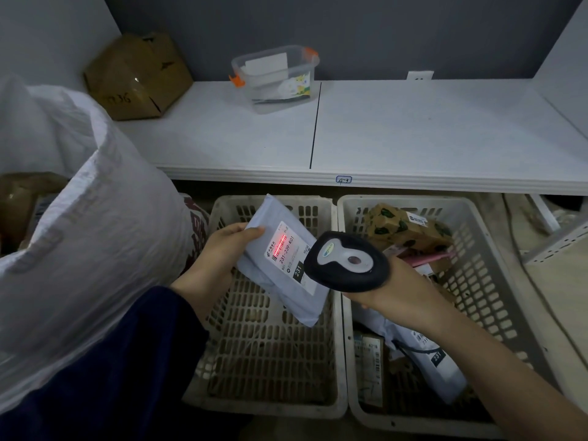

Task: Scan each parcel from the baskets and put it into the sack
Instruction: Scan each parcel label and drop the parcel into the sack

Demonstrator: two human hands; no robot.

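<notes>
Your left hand pinches a grey mailer above the left basket; your right hand grips the scanner aimed at it. The right basket holds a leaf-printed box and, seemingly, other mailers.

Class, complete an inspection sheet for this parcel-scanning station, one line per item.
Surface: white shelf, seam down its middle.
Job's things: grey parcel over the left basket, red scan line on its label; more parcels in the right basket; sack at left.
Clutter: cardboard box, clear tub on the shelf.
Hands: left hand grips the parcel; right hand grips the scanner.
Cables: apparent cord right of the right basket.
Surroundings: grey wall, wall socket.
</notes>
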